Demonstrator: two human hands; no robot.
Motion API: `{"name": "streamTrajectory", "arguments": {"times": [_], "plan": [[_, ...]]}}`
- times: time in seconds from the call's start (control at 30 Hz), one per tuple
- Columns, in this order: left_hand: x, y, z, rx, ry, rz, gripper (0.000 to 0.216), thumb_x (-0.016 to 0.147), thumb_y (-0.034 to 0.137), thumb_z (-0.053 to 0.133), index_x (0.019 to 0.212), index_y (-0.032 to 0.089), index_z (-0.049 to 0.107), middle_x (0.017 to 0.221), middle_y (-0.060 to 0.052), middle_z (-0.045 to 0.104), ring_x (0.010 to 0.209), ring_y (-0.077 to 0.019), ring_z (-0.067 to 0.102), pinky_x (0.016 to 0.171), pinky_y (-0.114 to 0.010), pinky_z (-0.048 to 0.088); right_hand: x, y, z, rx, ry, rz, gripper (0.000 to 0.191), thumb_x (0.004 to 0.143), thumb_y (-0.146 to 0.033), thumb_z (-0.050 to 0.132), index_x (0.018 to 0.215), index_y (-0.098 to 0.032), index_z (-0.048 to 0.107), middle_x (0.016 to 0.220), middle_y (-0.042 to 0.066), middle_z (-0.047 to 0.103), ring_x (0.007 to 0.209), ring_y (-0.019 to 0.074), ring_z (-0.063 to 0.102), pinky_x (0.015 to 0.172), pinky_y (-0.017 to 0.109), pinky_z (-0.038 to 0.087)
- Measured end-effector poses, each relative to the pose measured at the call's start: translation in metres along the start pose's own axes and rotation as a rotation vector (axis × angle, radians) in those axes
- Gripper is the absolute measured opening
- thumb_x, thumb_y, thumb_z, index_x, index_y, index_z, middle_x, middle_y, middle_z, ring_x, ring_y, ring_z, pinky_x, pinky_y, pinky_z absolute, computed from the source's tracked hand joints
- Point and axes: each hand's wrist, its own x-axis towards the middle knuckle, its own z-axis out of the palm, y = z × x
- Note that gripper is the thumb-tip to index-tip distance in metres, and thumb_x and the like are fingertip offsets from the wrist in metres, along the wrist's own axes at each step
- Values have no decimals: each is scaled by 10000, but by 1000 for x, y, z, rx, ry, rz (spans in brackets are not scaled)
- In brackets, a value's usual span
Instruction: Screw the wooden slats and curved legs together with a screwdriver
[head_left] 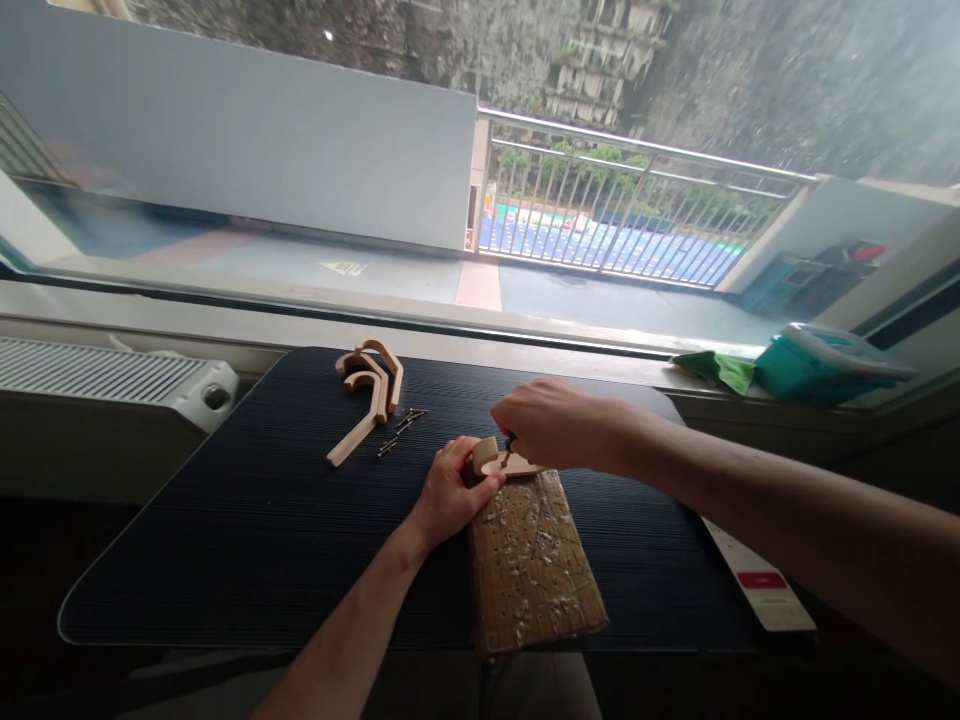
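My left hand (450, 492) grips a curved piece of pale wood (486, 455), thumb and fingers on its near end. The piece lies across the far end of a worn, taped cardboard block (536, 560) covered in small holes. My right hand (547, 425) is closed in a fist around a small dark-handled screwdriver (510, 447), mostly hidden by the fingers. Its tip points down at the wood beside my left thumb. Left of my hands, several wooden hooks (367, 395) lie together on the table, with several loose screws (401, 430) beside them.
The black table (247, 540) stands against a window sill (480, 348). A white radiator (112, 380) is on the left. A green cloth (716, 371) and a teal tub (814, 365) sit at the right. A white box with a red label (761, 580) lies under my right forearm.
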Motion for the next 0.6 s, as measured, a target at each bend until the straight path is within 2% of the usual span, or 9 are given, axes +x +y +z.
{"name": "streamTrajectory", "arguments": {"times": [0.1, 0.2, 0.33, 0.47, 0.6], "plan": [[0, -1, 0, 8, 2, -4, 154, 721, 274, 621, 846, 207, 562, 799, -2, 564, 789, -171, 521, 752, -294, 427, 6, 2, 11, 9, 56, 32, 171, 770, -174, 522, 825, -126, 676, 760, 98, 682, 699, 169, 603, 554, 261, 355], [0, -1, 0, 7, 8, -2, 165, 721, 275, 620, 859, 202, 567, 806, -4, 567, 791, -171, 518, 754, -295, 426, 11, 5, 19, 26, 80, 131, 227, 789, -277, 512, 809, -134, 688, 773, 115, 689, 710, 192, 611, 538, 273, 357], [0, 0, 0, 6, 10, 17, 162, 722, 278, 616, 851, 195, 562, 807, -5, 567, 786, -167, 515, 754, -293, 425, 12, 5, 17, 4, 95, 258, 331, 818, -354, 458, 791, -130, 700, 752, 134, 687, 692, 214, 618, 503, 281, 354], [-2, 0, 0, 4, 7, 17, 146, 735, 280, 602, 840, 188, 558, 789, 0, 554, 770, -160, 512, 742, -287, 427, 5, -1, 3, -30, 22, 188, 349, 768, -420, 531, 888, -134, 693, 793, 119, 688, 698, 217, 612, 506, 286, 364], [-1, -1, 1, 10, -4, 2, 155, 737, 296, 607, 834, 187, 556, 814, -9, 566, 787, -162, 528, 756, -287, 434, -4, -6, -3, -38, -38, 61, 189, 744, -190, 561, 877, -148, 688, 789, 78, 689, 711, 175, 608, 525, 258, 351]]}}
